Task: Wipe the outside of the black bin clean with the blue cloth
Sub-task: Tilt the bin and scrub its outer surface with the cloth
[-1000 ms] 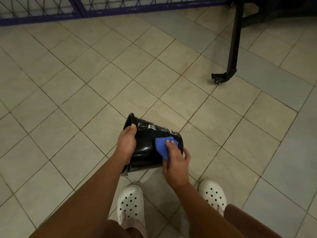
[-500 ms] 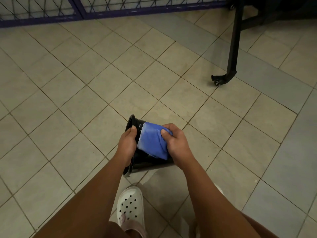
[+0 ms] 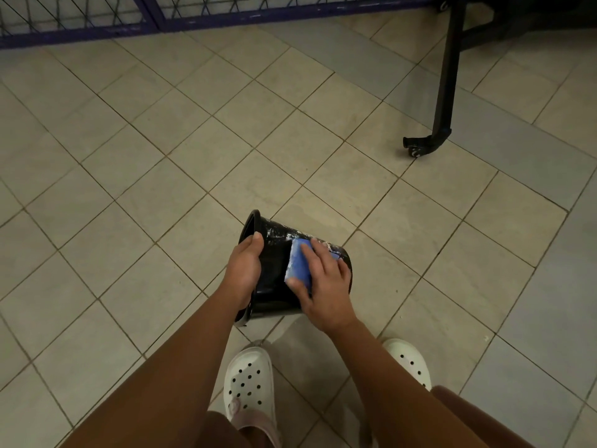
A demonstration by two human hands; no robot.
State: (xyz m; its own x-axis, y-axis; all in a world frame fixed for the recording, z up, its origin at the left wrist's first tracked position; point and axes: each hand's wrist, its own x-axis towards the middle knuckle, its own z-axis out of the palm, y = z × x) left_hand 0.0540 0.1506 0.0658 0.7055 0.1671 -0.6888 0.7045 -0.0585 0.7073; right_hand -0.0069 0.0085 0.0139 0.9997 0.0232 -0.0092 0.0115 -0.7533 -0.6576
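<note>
Left hand (image 3: 243, 270) at 9 o'clock of black bin (image 3: 274, 273), fingers curled shut over rim, thumb on outer wall, gripping bin. Bin off the floor, tipped on its side, mouth toward 10 o'clock, base toward 3 o'clock, held low above white clogs (image 3: 248, 383). Right hand (image 3: 323, 286) at 3 o'clock side of bin, fingers spread flat, pressing blue cloth (image 3: 298, 261) onto outer wall, not wrapped round it.

Change: half a second ago cloth spread wide over upper wall, right hand up near 12 o'clock edge; now cloth folded narrower and dragged back down toward base at 4 o'clock, like a second ago. Reads as back-and-forth scrub stroke, mid-task. White smears (image 3: 287, 232) along top edge at 12 o'clock not yet gone, so probably more passes needed, likely a turn of the bin too; underside hidden, cannot tell if clean.

Counts: one bin, one cloth, two hands, two clogs, one black wheeled leg (image 3: 444, 92) at 2 o'clock, one blue fence rail (image 3: 97, 30) across 11 to 12 o'clock, tile floor (image 3: 129, 189).
</note>
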